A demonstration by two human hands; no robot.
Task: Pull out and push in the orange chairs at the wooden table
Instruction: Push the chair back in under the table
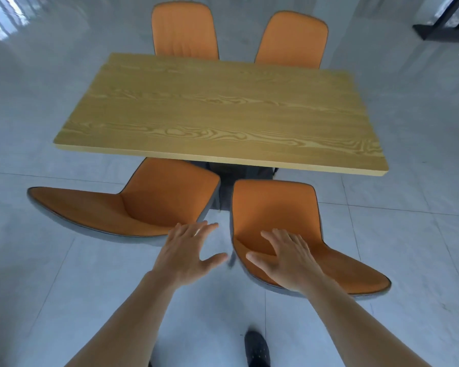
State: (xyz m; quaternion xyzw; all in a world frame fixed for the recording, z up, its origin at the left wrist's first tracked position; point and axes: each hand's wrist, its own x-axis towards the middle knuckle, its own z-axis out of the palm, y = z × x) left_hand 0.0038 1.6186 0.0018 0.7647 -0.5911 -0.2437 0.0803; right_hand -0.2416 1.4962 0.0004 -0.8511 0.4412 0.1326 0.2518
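Observation:
A wooden table [223, 109] stands in the middle. Two orange chairs sit at its near side, both drawn back from the edge: the near left chair [133, 205] is turned to the left, the near right chair [278, 213] faces the table. My left hand [188, 250] hovers open in the gap between them, fingers spread, by the left chair's back corner. My right hand [289, 255] lies flat and open over the right chair's backrest top. Two more orange chairs, far left [184, 31] and far right [293, 41], are tucked in at the far side.
Glossy pale floor tiles [37, 260] surround the table on every side. A black metal frame [445, 25] stands on the floor at the far right. My dark shoe [256, 348] is on the floor below my arms.

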